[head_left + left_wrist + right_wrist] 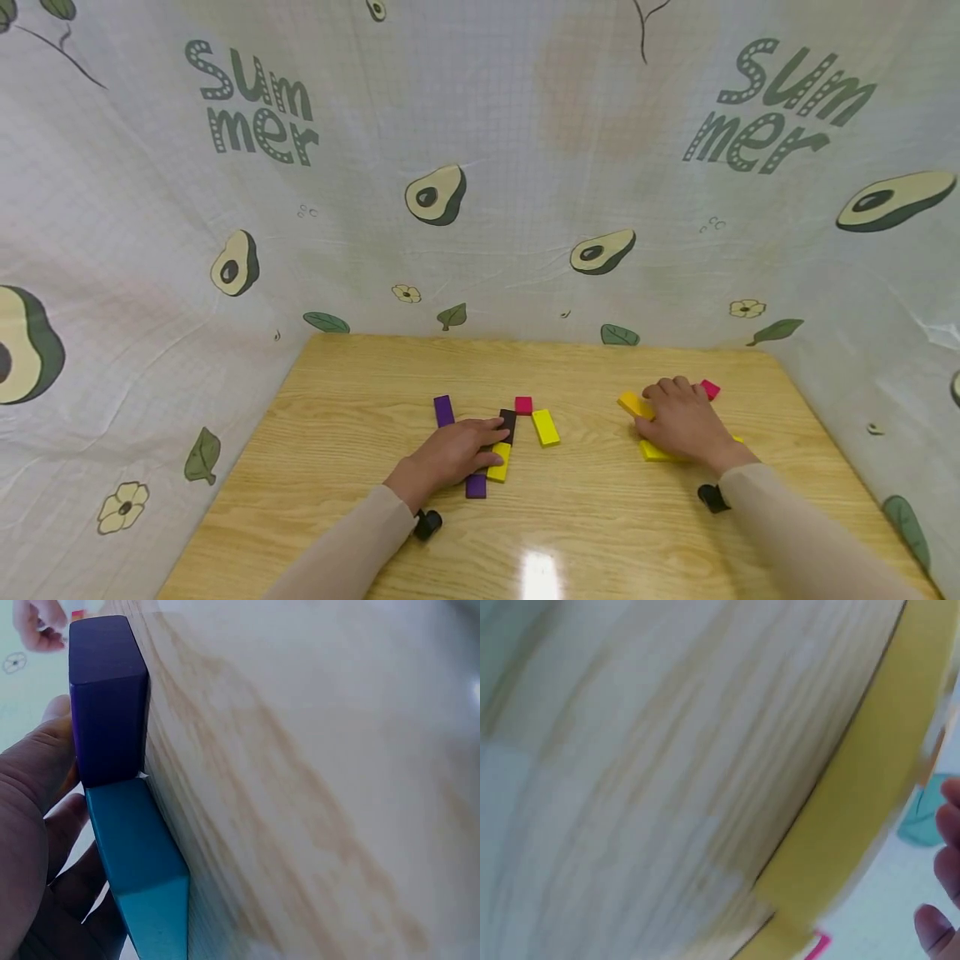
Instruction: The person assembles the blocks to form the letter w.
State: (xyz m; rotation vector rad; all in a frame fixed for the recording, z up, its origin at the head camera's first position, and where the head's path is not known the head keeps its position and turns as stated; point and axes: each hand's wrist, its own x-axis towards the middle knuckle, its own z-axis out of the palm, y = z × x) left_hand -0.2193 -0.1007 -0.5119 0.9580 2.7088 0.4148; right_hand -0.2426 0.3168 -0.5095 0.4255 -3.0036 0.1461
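My left hand lies low over a cluster of flat blocks, its fingertips touching a black block and a yellow block. A purple block shows beyond the hand and a short purple block in front of it. In the left wrist view a teal block stands against the purple one; the head view hides it. My right hand hovers over an orange-yellow block and a long yellow piece. Its fingertips appear apart from the yellow piece in the right wrist view.
Between the hands lie a small red block and a loose yellow block. Another red block sits beyond the right hand. The wooden table is enclosed by printed cloth at the back and sides.
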